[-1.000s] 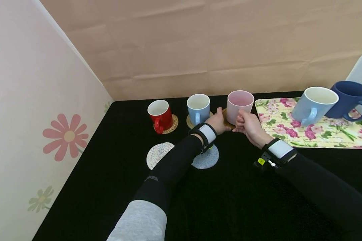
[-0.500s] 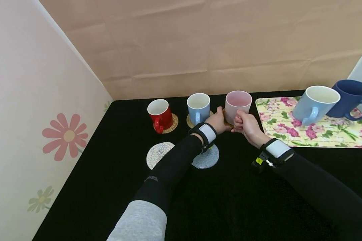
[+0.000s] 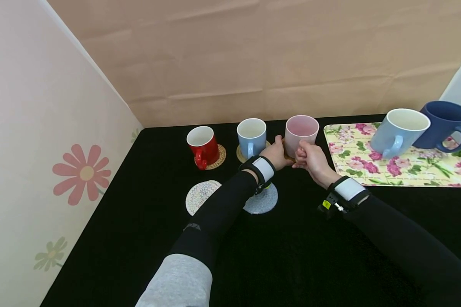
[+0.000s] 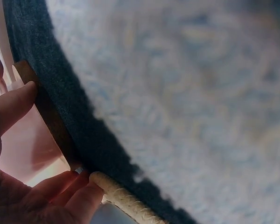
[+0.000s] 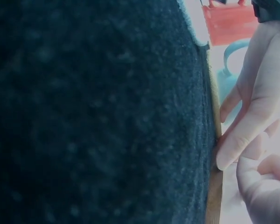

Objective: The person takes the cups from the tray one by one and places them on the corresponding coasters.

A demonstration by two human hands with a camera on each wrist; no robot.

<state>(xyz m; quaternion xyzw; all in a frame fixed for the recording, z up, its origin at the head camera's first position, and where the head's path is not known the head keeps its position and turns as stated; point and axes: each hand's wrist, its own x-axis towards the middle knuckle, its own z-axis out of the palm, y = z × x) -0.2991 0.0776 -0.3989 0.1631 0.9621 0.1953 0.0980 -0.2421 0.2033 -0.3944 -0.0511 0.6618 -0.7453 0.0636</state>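
Note:
A pink mug (image 3: 301, 132) stands upright on a thin brown coaster (image 4: 49, 121) at the back middle of the table. My right hand (image 3: 313, 161) grips the mug at its front, with curled fingers covering the handle. From the left, my left hand (image 3: 276, 155) holds the brown coaster by its edge, thumb and fingers apart on its side. Just left of that hand, a light blue mug (image 3: 252, 135) sits on a woven coaster (image 3: 241, 154). Farther left stands a red mug (image 3: 207, 149) on another woven coaster (image 3: 220, 158).
A flowered tray (image 3: 349, 160) at the right bears a larger light blue mug (image 3: 397, 134) and a dark blue mug (image 3: 439, 132). A patterned white coaster (image 3: 197, 194) and a grey-blue coaster (image 3: 263, 204) lie nearer, partly under the left arm. A brown backdrop (image 3: 215, 64) rises behind.
The pink mug has shifted slightly left over the brown coaster, and my right hand has moved with it. My left hand has stayed in place.

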